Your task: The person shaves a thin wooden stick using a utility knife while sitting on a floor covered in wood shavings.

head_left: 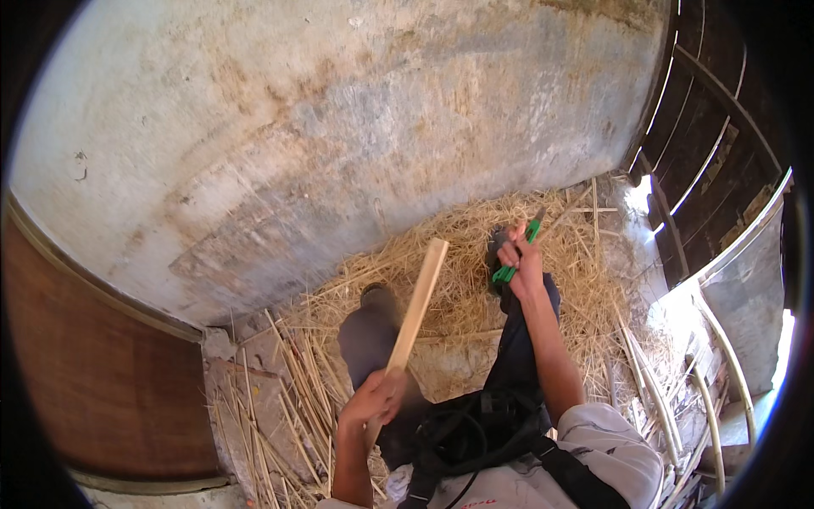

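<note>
My left hand [374, 399] is closed around the lower part of a pale, flat wooden strip [418, 310]. The strip slants up and away in front of my left knee, its squared end uppermost. In my right hand [527, 265], the fingers wrap a green utility knife [504, 274], which is held above my right leg. The knife's narrow tip end points up and away from me, and part of its handle is hidden by my fingers. Strip and knife are apart from each other.
Loose straw and shavings [458, 229] cover the ground before my legs. Thin sticks [301, 394] lie in a heap at left, and longer poles [649, 386] lie at right. A stained wall [339, 127] rises ahead; a brown wooden panel [102, 365] stands at left.
</note>
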### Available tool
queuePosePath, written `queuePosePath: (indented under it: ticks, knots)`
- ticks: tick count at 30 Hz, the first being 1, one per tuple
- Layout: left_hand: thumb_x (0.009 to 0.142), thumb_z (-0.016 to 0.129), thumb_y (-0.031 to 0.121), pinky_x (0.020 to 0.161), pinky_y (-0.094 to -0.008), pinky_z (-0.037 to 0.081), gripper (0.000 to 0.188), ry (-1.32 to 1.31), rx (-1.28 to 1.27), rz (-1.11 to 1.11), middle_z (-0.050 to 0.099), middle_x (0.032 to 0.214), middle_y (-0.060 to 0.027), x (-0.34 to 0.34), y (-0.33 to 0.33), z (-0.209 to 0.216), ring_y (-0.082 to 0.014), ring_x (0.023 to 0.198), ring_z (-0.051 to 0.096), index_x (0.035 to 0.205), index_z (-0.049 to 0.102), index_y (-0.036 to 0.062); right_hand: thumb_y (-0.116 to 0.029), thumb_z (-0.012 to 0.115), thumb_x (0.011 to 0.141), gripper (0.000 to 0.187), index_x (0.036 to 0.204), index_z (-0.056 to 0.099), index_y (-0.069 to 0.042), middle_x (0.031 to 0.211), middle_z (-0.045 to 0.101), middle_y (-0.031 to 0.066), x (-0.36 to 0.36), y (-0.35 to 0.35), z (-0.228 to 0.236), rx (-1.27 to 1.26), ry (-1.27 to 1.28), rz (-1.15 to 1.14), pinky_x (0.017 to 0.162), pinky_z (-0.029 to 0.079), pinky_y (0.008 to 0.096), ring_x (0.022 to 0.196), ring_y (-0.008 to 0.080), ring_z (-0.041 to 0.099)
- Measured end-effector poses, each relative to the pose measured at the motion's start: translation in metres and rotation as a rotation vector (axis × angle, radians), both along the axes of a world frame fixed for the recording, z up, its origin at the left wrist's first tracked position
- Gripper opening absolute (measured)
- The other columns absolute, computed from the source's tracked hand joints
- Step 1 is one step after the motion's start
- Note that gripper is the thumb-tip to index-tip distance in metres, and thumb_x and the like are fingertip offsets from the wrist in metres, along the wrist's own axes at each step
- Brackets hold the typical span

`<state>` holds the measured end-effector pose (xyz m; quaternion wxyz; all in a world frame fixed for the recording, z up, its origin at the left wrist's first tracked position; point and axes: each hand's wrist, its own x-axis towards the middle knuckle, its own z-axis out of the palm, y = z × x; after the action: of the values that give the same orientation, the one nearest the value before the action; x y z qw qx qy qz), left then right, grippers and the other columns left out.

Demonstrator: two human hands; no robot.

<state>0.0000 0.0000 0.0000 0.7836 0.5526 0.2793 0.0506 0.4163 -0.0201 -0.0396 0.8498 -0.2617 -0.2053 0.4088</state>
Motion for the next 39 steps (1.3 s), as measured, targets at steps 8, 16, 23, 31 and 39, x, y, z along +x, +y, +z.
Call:
queuePosePath:
  ticks: [8,16,23,31,39]
  knots:
    - [0.118,0.037,0.039,0.036,-0.0288,0.039,0.048,-0.042,-0.023,0.052,0.038,0.057,0.0026,0.011,-0.002,0.006,-0.0124,0.037,0.043,0.080,0.044,0.0099,-0.021,0.073,0.100,0.032,0.125,0.070,-0.002,0.097,0.074,0.0123,-0.037,0.000,0.012,-0.500,-1.203,-0.144,0.082,0.056,0.0382,0.090,0.0240,0.072]
    - [0.118,0.037,0.042,0.038,-0.0294,0.039,0.050,-0.045,0.113,0.155,0.043,0.056,-0.0011,0.023,-0.007,0.005,-0.0148,0.039,0.046,0.082,0.046,0.0088,-0.030,0.054,0.110,0.030,0.118,0.065,-0.003,0.093,0.068,0.0230,-0.067,-0.008,0.041,-0.531,-1.142,-0.162,0.078,0.054,0.0481,0.090,0.0416,0.071]
    - [0.118,0.038,0.042,0.038,-0.0304,0.039,0.046,0.006,0.125,0.189,0.045,0.056,-0.0021,0.032,-0.011,0.013,-0.0159,0.040,0.048,0.093,0.050,0.0062,-0.038,0.064,0.105,0.031,0.114,0.067,-0.009,0.094,0.070,0.0154,-0.099,-0.018,0.016,-0.209,-1.631,0.043,0.069,0.056,0.0478,0.079,0.0386,0.072]
    - [0.118,0.038,0.042,0.039,-0.0302,0.041,0.043,0.003,0.148,0.149,0.050,0.059,-0.0032,0.030,-0.009,0.008,-0.0152,0.041,0.051,0.099,0.051,0.0052,-0.040,0.070,0.101,0.030,0.111,0.069,-0.011,0.088,0.070,0.0092,-0.125,-0.017,0.010,0.023,-1.779,0.045,0.061,0.055,0.0441,0.069,0.0307,0.070]
    - [0.118,0.038,0.042,0.040,-0.0307,0.041,0.044,0.029,0.157,0.187,0.050,0.059,-0.0037,0.032,-0.011,0.011,-0.0161,0.042,0.052,0.100,0.051,0.0051,-0.040,0.074,0.098,0.031,0.110,0.071,-0.011,0.084,0.070,0.0082,-0.130,-0.020,0.009,0.002,-1.780,-0.010,0.060,0.055,0.0433,0.068,0.0304,0.070]
